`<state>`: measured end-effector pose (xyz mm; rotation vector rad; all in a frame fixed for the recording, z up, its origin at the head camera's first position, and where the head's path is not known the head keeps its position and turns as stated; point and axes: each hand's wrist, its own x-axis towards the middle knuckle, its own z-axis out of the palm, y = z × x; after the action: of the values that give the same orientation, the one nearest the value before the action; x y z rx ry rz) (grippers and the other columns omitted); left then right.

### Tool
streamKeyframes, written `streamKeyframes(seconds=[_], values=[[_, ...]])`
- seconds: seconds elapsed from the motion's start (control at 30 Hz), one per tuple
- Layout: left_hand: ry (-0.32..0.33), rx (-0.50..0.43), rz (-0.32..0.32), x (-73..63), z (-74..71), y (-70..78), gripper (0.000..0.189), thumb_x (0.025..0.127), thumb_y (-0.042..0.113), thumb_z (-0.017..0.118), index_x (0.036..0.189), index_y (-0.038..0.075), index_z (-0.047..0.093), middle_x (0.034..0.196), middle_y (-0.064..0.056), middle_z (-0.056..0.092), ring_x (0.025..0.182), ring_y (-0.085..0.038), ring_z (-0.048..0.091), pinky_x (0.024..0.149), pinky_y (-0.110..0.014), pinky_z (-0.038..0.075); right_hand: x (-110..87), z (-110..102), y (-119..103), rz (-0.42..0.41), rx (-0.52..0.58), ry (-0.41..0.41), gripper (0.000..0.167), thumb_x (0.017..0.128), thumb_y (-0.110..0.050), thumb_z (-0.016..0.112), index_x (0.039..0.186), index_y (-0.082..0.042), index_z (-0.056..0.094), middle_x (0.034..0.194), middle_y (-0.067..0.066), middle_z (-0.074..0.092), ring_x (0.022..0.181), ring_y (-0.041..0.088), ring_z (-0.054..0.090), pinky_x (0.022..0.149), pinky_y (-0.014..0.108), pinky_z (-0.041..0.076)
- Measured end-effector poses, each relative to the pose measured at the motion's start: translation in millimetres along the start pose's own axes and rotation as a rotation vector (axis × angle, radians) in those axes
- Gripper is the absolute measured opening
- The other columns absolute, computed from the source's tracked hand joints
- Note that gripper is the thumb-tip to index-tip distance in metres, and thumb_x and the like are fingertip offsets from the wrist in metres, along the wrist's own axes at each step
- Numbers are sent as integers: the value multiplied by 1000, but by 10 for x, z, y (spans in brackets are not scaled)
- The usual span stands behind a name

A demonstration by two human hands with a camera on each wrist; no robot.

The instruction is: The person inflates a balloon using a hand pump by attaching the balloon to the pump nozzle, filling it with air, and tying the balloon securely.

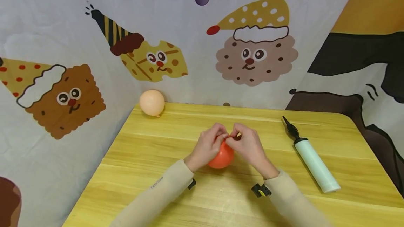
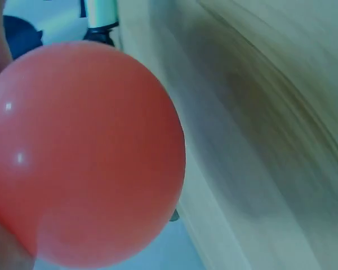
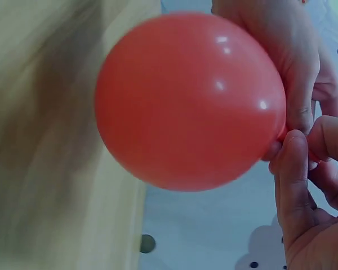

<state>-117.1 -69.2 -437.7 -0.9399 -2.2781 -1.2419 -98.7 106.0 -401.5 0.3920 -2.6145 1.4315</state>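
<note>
A small inflated red balloon hangs below both hands over the wooden table, its neck upward. My left hand pinches the neck with thumb and fingers. From the other side my right hand pinches the neck's end. In the right wrist view the fingertips of the right hand and the left hand meet at the neck beside the round red balloon. The balloon fills much of the left wrist view and hides most of the left hand there.
A peach balloon with a closed neck sits at the table's far left corner. To the right lies a mint-green hand pump with a black nozzle. Behind the wooden table hangs a cloth printed with cartoon figures.
</note>
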Motion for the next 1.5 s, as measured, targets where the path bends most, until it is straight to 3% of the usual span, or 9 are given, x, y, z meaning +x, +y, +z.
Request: streamKeyframes(seconds=[0.2,0.4,0.5,0.6,0.8,1.03,1.17,1.33,1.5], values=[[-12,292,263,-30,25,-64,14,97,1,70,108,5,63,97,-4,74,87,-17,72,101,-40,52,-14,47,71,106,147,-11,14,82,2,67,84,-11,65,84,7,64,62,16,64,55,28,54],[20,594,425,-34,3,-67,26,88,1,75,111,8,64,97,0,77,105,-18,73,110,-47,45,-31,49,96,111,125,1,7,86,-2,70,89,-8,73,84,5,69,67,17,68,58,28,56],[47,540,424,-20,7,-72,22,93,8,77,111,7,66,101,-1,78,114,-20,71,112,-45,45,-51,57,100,107,146,26,6,88,-3,71,90,-7,75,85,6,71,72,17,68,60,26,56],[41,376,391,-26,4,-68,15,99,9,71,111,3,65,105,-7,77,114,-23,71,113,-41,45,-72,51,94,121,203,22,5,89,-2,72,92,-4,76,89,8,72,76,18,69,63,25,57],[59,154,368,-24,-15,-66,13,95,2,73,107,0,69,115,-14,74,120,-33,67,109,-39,48,-109,2,43,162,286,-13,6,89,1,69,93,0,73,90,10,70,75,17,67,63,25,56],[67,261,391,-32,-89,-56,12,92,13,79,97,5,72,108,-8,64,108,-27,60,109,-44,47,-123,-19,30,174,234,-43,8,86,2,66,92,-2,71,81,7,67,69,20,62,58,25,52],[30,313,422,-30,-123,-38,12,90,10,81,98,5,74,102,-5,71,103,-21,67,112,-50,45,-110,-24,46,138,145,-38,9,84,1,66,89,-4,71,84,6,67,73,19,61,61,25,51],[-22,305,417,-29,-136,-17,15,88,7,83,100,3,75,100,-7,75,98,-18,72,109,-40,49,-100,-31,73,107,92,-47,10,83,2,66,87,-6,71,82,5,66,72,19,60,62,25,51],[-47,228,379,-48,-130,-15,15,90,5,81,102,4,71,97,-6,75,88,-14,73,90,-22,57,-103,-42,77,121,78,-72,9,83,1,66,86,-7,70,83,5,66,73,19,60,63,26,52]])
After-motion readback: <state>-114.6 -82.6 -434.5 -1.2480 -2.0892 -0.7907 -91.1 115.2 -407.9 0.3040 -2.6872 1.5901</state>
